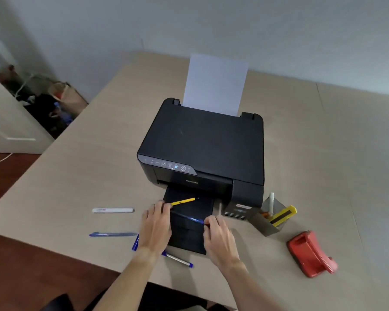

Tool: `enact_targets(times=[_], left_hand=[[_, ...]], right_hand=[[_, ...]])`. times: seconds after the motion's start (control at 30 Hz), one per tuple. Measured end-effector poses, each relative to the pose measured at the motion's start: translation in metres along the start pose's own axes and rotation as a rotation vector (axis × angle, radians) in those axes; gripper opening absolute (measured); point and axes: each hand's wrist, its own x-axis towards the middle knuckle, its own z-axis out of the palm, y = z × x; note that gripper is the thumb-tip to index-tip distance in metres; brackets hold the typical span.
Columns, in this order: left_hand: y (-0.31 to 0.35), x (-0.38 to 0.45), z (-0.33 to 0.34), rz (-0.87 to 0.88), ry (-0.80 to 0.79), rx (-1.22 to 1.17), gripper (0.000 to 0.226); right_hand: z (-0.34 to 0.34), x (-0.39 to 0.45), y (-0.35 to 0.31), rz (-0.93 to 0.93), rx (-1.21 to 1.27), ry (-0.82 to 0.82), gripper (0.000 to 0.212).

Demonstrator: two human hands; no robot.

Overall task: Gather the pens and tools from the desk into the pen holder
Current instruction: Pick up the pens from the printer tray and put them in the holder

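My left hand [155, 225] pinches the end of a yellow pen [184, 201] above the printer's output tray [189, 241]. My right hand [219, 235] grips the right end of a dark blue pen [189, 218] lying across that tray. The grey pen holder [264, 225] stands to the right of the printer, holding a yellow utility knife [283, 217] and a white stick-like item [271, 202]. On the desk to the left lie a white pen [112, 210] and a blue pen [112, 234]. Another blue pen [135, 242] is partly hidden under my left wrist. A clear pen with blue ends [180, 260] lies between my forearms.
A black printer [202, 144] with a sheet of paper [215, 84] upright in its feeder fills the middle of the beige desk [76, 171]. A red hole punch [310, 254] sits at the front right. Bags lie on the floor at the far left.
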Motion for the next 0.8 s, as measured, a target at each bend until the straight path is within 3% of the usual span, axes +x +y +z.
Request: enact_targets(times=[0.1,0.23,0.43,0.57,0.67,0.8], left_hand=[[-0.007,0.017,0.001,-0.065,-0.081,0.054,0.063],[-0.011,0.03,0.012,-0.036,-0.14,0.141,0.067],[-0.017,0.04,0.006,-0.002,-0.174,0.073,0.037],[-0.028,0.039,0.003,0.006,-0.116,-0.186,0.022],[-0.036,0.034,0.001,0.108,-0.053,-0.266,0.016],[-0.023,0.037,-0.01,0.359,-0.061,-0.322,0.018]], right_hand=[[0.02,0.016,-0.016,-0.01,-0.055,0.007,0.022],[0.033,0.028,-0.02,0.079,-0.164,-0.024,0.023],[0.021,0.018,0.002,0.119,-0.199,0.035,0.022],[0.003,-0.006,0.025,0.212,-0.016,0.081,0.011],[-0.012,-0.026,0.04,0.327,0.164,0.179,0.014],[-0.031,-0.046,0.065,0.411,0.197,0.326,0.015]])
